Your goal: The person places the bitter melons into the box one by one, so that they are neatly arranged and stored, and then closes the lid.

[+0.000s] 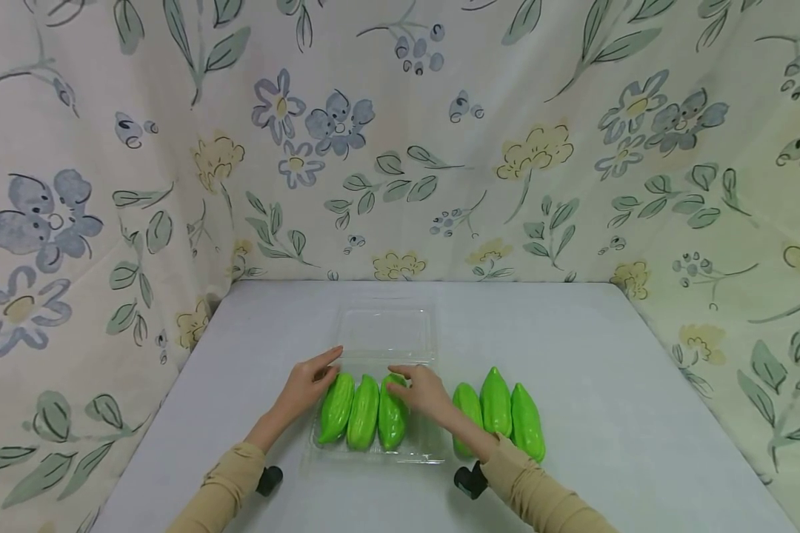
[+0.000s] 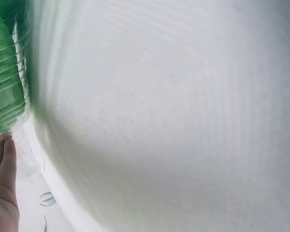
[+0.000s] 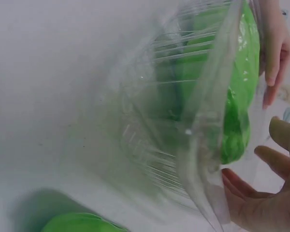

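Observation:
A clear plastic clamshell box [image 1: 427, 448] lies on the table with three green, tapered, ridged gourds in its base. Toward the back, its clear lid [image 1: 387, 329] is folded open. My left hand [image 1: 309, 381] is at the back left corner, beside the left gourd [image 1: 336, 409]; its straight fingers [image 2: 7, 164] touch the box's ribbed side in the left wrist view. The middle gourd [image 1: 363, 414] lies between both hands. Over the back end of the right gourd [image 1: 392, 423] is my right hand [image 1: 423, 392], fingers spread near the box rim [image 3: 210, 121] and gripping nothing.
Three more green gourds [image 1: 496, 403] lie side by side on the white table [image 1: 607, 385], right of the box and partly behind my right forearm. A flowered curtain [image 1: 400, 148] hangs behind the table and along both sides.

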Demonstrator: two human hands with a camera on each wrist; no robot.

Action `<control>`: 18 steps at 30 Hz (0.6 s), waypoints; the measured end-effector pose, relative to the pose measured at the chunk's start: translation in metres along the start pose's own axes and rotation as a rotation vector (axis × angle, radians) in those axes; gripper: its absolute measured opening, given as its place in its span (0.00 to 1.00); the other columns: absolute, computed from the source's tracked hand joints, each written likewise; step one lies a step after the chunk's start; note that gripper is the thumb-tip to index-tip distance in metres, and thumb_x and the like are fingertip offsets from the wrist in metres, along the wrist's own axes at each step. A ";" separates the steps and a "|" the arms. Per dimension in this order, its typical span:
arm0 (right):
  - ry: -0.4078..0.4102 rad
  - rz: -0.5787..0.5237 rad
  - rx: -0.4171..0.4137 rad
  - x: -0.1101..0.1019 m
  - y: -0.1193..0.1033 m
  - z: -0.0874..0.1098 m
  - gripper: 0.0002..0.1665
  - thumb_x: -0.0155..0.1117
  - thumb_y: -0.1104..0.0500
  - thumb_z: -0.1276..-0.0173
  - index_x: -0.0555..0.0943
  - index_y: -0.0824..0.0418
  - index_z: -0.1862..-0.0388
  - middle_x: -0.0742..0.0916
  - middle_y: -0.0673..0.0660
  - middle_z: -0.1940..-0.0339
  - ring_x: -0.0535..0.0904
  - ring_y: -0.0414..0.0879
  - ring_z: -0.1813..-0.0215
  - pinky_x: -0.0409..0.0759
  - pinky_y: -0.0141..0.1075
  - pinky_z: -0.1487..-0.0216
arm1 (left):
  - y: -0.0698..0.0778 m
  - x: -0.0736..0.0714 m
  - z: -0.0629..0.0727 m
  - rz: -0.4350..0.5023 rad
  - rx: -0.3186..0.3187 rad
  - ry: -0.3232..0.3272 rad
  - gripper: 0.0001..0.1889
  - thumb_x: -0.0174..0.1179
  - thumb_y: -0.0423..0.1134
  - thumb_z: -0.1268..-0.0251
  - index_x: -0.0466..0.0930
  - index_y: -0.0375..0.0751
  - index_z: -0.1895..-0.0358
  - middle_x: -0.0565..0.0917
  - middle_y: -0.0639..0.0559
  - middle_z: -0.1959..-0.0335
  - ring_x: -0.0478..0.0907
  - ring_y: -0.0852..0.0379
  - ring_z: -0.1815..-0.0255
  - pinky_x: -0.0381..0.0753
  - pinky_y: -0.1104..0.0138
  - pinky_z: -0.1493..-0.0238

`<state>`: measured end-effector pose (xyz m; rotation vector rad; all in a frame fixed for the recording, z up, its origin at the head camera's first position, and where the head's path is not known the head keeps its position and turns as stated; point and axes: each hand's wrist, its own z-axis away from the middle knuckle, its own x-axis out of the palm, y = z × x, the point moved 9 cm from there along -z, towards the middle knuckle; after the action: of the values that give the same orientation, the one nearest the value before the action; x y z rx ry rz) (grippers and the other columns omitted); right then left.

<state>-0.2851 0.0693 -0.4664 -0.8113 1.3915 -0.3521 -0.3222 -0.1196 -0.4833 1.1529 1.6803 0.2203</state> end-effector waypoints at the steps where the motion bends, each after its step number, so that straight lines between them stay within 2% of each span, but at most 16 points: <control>1: -0.003 -0.001 0.002 -0.001 0.000 0.000 0.23 0.61 0.55 0.33 0.78 0.66 0.42 0.83 0.64 0.43 0.81 0.62 0.49 0.82 0.38 0.67 | 0.000 0.000 0.000 0.001 -0.001 -0.001 0.19 0.57 0.30 0.34 0.75 0.32 0.40 0.77 0.40 0.40 0.78 0.46 0.43 0.83 0.58 0.51; 4: -0.011 -0.020 0.005 -0.003 -0.002 0.001 0.23 0.60 0.55 0.32 0.77 0.67 0.42 0.82 0.65 0.43 0.81 0.64 0.49 0.83 0.43 0.66 | 0.000 0.000 0.000 0.002 -0.003 -0.002 0.19 0.57 0.30 0.34 0.75 0.32 0.40 0.77 0.40 0.40 0.78 0.46 0.43 0.83 0.58 0.51; 11: -0.026 -0.039 -0.014 -0.005 -0.005 0.002 0.23 0.60 0.55 0.31 0.77 0.66 0.41 0.82 0.66 0.44 0.81 0.64 0.52 0.83 0.49 0.57 | -0.001 0.000 0.001 0.003 -0.006 -0.002 0.19 0.57 0.30 0.34 0.74 0.32 0.40 0.77 0.40 0.40 0.79 0.46 0.44 0.84 0.59 0.53; 18: -0.014 -0.049 -0.068 -0.005 -0.008 0.006 0.24 0.60 0.55 0.32 0.77 0.66 0.41 0.83 0.65 0.45 0.81 0.62 0.52 0.82 0.50 0.54 | 0.001 0.000 0.001 0.000 -0.005 -0.005 0.20 0.57 0.30 0.34 0.74 0.32 0.39 0.77 0.40 0.40 0.79 0.47 0.45 0.84 0.59 0.54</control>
<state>-0.2785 0.0695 -0.4575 -0.9030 1.3787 -0.3377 -0.3208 -0.1198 -0.4830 1.1492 1.6742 0.2215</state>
